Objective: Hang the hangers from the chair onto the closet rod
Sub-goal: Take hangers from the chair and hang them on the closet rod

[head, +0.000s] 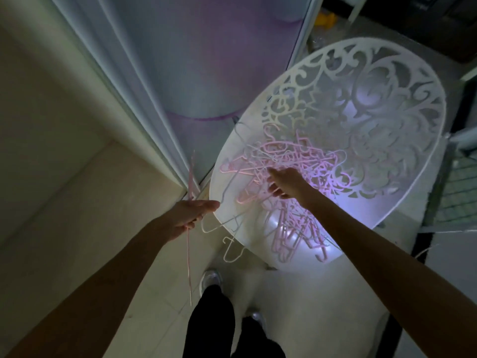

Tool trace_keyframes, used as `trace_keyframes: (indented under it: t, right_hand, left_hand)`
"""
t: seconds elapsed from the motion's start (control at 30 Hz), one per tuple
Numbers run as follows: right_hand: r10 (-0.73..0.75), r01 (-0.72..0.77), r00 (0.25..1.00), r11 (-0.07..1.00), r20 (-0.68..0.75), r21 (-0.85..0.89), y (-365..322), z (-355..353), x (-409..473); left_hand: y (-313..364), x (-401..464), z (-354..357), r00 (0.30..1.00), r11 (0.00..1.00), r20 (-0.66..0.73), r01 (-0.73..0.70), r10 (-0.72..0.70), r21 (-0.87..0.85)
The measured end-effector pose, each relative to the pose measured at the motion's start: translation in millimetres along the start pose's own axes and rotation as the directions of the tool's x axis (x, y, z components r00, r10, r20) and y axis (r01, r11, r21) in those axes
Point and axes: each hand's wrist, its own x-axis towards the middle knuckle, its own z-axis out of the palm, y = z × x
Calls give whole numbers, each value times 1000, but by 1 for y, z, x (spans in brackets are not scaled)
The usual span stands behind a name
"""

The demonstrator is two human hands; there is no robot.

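A tangled pile of pink and white hangers (pixel 291 161) lies in the seat of a white round chair (pixel 402 202) with a cut-out ornamental back. My left hand (pixel 191 215) grips a thin pink hanger (pixel 189 254) seen edge-on, beside the chair's left rim. My right hand (pixel 284 183) reaches into the pile, fingers spread and loosely curved over the pink hangers; it holds none that I can make out. A white hanger (pixel 232 250) dangles over the chair's front edge. The closet rod is out of view.
A closet opening with a pale door frame (pixel 144 99) and a purple-tinted interior (pixel 201 73) stands left of the chair. A beige wall fills the left. My legs and shoes (pixel 211 277) stand on the tiled floor in front of the chair. Dim light.
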Motion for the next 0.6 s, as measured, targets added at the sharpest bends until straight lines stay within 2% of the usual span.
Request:
trace_keyframes:
  t: [0.07, 0.1, 0.2, 0.27, 0.43, 0.6]
  right_hand:
    - [66, -85, 971, 994, 230, 75, -12, 7, -26]
    - [46, -73, 957, 994, 285, 85, -17, 10, -42]
    - [-15, -39, 947, 986, 321, 162, -26, 17, -74]
    - [-29, -26, 939, 988, 342, 154, -31, 17, -102]
    - [4, -80, 900, 984, 436, 158, -43, 10, -158]
    - [-93, 80, 874, 996, 478, 48, -80, 20, -230]
  left_hand:
    - [5, -28, 5, 1000, 1000, 4, 9, -9, 16]
    - [6, -48, 7, 1000, 999, 1, 9, -9, 34]
    - [10, -101, 18, 1000, 995, -5, -4, 4, 100]
    - [12, -139, 26, 999, 992, -23, -31, 34, 124]
    - [11, -212, 36, 994, 980, -63, -77, 90, 183]
    - [-3, -294, 32, 978, 984, -140, -138, 153, 114]
